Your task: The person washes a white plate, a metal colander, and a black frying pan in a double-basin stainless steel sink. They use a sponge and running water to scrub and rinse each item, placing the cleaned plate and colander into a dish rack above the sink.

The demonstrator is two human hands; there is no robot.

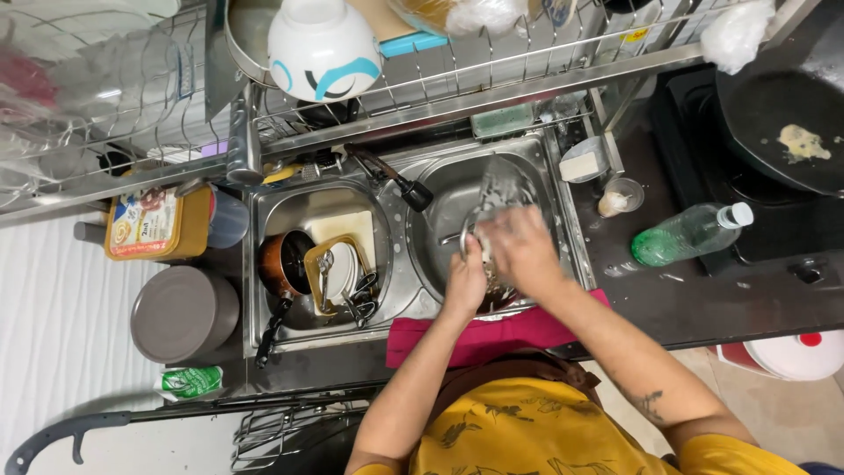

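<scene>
Both hands over the right sink basin (545,189) — left hand (466,280) closed round a clear glass lid (499,189), right hand (519,244) rubbing it. Wet, slippery, breakable, I'd say — safest held by the rim.

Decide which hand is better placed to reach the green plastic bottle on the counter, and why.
Right. The right hand is nearer the green plastic bottle, which lies to its right; the left hand sits farther away, over the sink.
</scene>
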